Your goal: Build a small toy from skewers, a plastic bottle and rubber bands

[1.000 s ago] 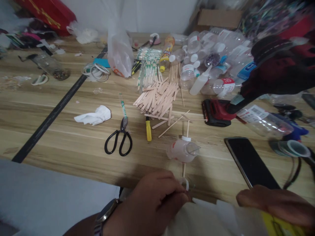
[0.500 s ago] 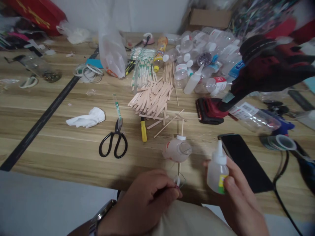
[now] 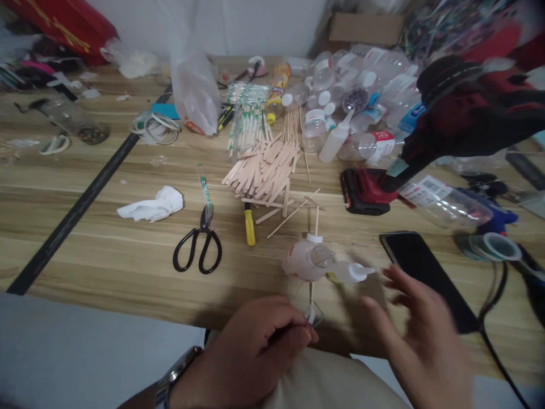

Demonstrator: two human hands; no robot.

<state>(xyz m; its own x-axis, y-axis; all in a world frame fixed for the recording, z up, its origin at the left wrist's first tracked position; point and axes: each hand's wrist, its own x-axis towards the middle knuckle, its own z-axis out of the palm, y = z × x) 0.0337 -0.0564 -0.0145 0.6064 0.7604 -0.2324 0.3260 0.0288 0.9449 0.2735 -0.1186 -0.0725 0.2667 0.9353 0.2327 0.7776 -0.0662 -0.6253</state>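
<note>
My left hand (image 3: 268, 341), with a watch on its wrist, is pinched at the table's front edge. A small pinkish piece shows at its fingertips, too small to name, beside a small white part and a loop of thin thread (image 3: 320, 312). Just beyond it, a clear plastic bottle (image 3: 300, 261) lies on its side with thin sticks (image 3: 317, 220) extending from it, one through its white cap (image 3: 314, 238). A small squeeze bottle with a pointed nozzle (image 3: 348, 272) lies against it, nozzle pointing right. My right hand (image 3: 419, 324) is open and slightly blurred, fingers spread, apart from that bottle.
Black-handled scissors (image 3: 198, 244), a yellow screwdriver (image 3: 249, 227) and a crumpled tissue (image 3: 153, 204) lie left. Wooden sticks (image 3: 264, 170) are piled mid-table, plastic bottles (image 3: 361, 85) behind. At right are a phone (image 3: 428, 278) and a red-black power tool (image 3: 460, 119).
The squeeze bottle, upright in my right hand before, now lies on its side by the clear bottle. My right hand has let go and opened. My left hand keeps its pinch.
</note>
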